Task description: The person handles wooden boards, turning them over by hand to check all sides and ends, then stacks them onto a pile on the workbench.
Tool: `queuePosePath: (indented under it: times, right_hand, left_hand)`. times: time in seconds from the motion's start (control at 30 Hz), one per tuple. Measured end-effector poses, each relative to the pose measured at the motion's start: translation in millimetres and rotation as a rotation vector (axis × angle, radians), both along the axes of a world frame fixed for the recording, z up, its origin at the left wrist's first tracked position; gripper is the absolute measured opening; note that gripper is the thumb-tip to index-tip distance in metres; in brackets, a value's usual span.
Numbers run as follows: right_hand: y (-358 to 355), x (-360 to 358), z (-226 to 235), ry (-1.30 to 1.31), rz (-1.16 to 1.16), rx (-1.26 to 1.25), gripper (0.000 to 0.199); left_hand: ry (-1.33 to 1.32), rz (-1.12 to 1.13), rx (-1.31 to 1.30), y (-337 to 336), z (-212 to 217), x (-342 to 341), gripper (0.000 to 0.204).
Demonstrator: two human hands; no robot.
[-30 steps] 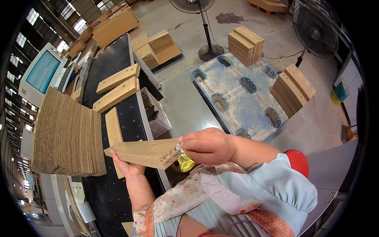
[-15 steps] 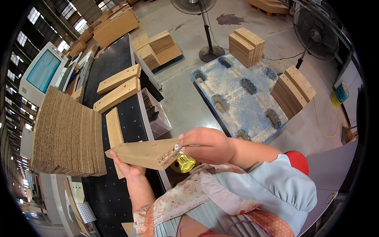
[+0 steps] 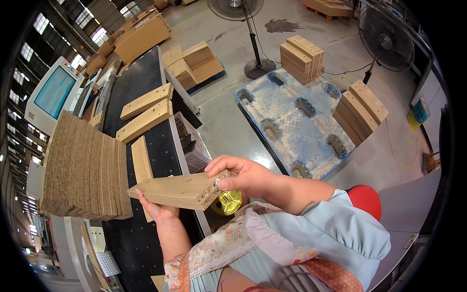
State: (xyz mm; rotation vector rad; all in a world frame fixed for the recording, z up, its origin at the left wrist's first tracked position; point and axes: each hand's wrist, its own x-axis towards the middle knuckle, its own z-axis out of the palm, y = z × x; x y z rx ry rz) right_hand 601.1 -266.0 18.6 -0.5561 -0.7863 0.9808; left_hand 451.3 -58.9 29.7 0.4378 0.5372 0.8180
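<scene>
Hands (image 3: 243, 175) hold board (image 3: 177, 191) above black conveyor (image 3: 146, 146).

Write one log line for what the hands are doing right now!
left hand: under wooden board, supporting | right hand: pinching board's chipboard end | below: yellow tin | black table beside

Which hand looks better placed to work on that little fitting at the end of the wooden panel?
Probably the right hand: its fingers already pinch the small metal fitting at the end of the pale chipboard panel. The left hand is underneath, supporting the panel.
</scene>
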Motion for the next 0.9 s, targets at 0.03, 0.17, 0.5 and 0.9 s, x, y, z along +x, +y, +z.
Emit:
queuePosePath:
  times: [0.03, 0.17, 0.5, 0.9]
  right_hand:
    - [1.1, -0.5, -1.8, 0.036, -0.008, 0.014, 0.036]
    - [1.3, 0.1, -2.7, 0.263, 0.125, 0.036, 0.035]
    - [-4.7, 8.5, -10.4, 0.060, -0.016, -0.104, 0.030]
    - [-18.4, 37.6, -31.2, -0.169, -0.193, -0.215, 0.058]
  left_hand:
    - [-0.005, 0.009, 0.000, -0.1, 0.5, 0.4, 0.065]
    - [-0.012, 0.021, -0.024, -3.5, 6.4, 2.9, 0.065]
    - [-0.040, 0.010, 0.000, -3.8, -1.5, 9.7, 0.061]
    - [-0.054, 0.090, -0.050, -17.0, -13.7, 22.6, 0.055]
